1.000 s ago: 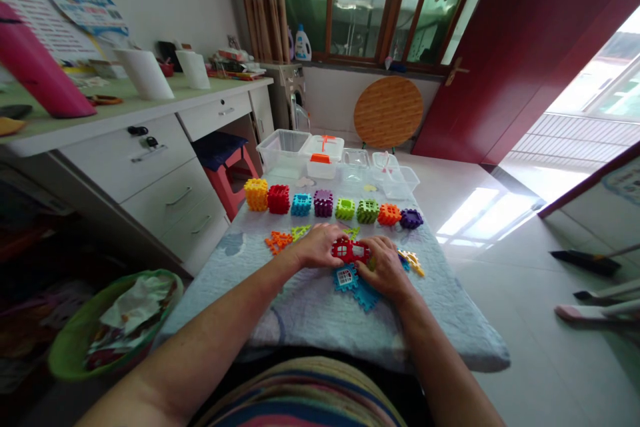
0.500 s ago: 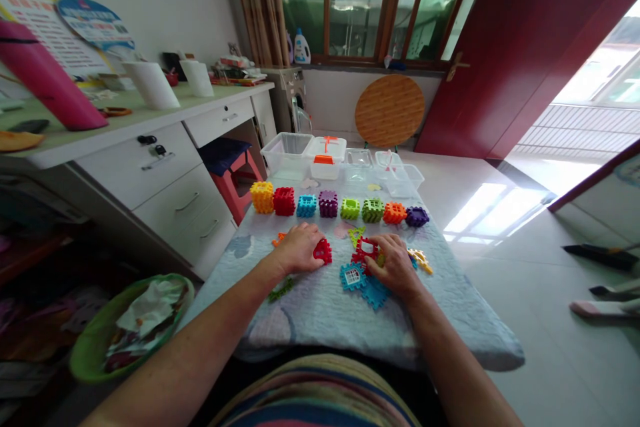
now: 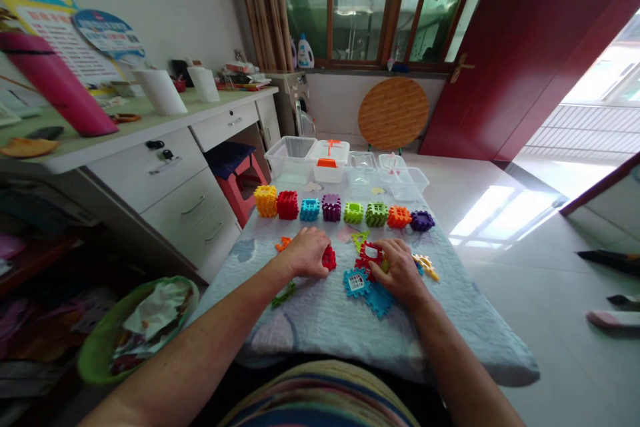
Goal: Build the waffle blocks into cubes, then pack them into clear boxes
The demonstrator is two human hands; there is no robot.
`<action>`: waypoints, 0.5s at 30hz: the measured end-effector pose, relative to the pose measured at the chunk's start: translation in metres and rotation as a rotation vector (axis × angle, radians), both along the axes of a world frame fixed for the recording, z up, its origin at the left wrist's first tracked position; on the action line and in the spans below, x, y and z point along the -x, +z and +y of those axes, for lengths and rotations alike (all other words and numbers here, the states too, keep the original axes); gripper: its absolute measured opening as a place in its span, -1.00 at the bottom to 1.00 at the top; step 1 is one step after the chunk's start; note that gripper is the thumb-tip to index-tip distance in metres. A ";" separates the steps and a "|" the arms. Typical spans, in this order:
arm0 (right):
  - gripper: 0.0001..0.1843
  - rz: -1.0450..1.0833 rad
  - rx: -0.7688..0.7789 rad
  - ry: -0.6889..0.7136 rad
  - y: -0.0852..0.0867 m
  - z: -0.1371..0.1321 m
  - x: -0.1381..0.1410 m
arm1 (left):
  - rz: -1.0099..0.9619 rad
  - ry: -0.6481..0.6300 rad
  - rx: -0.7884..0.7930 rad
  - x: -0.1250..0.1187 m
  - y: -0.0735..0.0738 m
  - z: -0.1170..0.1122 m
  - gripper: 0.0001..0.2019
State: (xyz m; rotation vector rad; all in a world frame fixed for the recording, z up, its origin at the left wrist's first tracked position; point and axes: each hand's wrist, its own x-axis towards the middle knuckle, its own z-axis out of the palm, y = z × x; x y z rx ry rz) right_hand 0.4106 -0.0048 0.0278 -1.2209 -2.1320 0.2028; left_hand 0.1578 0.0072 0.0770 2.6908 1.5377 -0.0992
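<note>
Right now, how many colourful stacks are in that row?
8, left to right across the table: yellow, red, blue, purple, light green, darker green, orange, dark violet. None looks hidden.

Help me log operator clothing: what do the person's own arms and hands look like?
The left hand and right hand are bare: no gloves, no ring or watch showing. The forearms are bare too, with no sleeve in view. Below, a striped top shows yellowish, pinkish and blue bands.
</note>
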 end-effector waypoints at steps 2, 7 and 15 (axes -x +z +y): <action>-0.70 0.001 -0.004 0.000 -0.001 0.000 -0.001 | -0.046 -0.033 -0.041 0.006 0.007 0.002 -0.63; -0.70 0.003 0.003 -0.016 -0.002 0.001 -0.001 | -0.158 -0.009 -0.185 0.054 0.044 0.031 -0.61; -0.72 -0.013 -0.010 -0.023 -0.001 0.001 0.001 | 0.006 0.147 -0.155 0.120 0.083 0.102 -0.56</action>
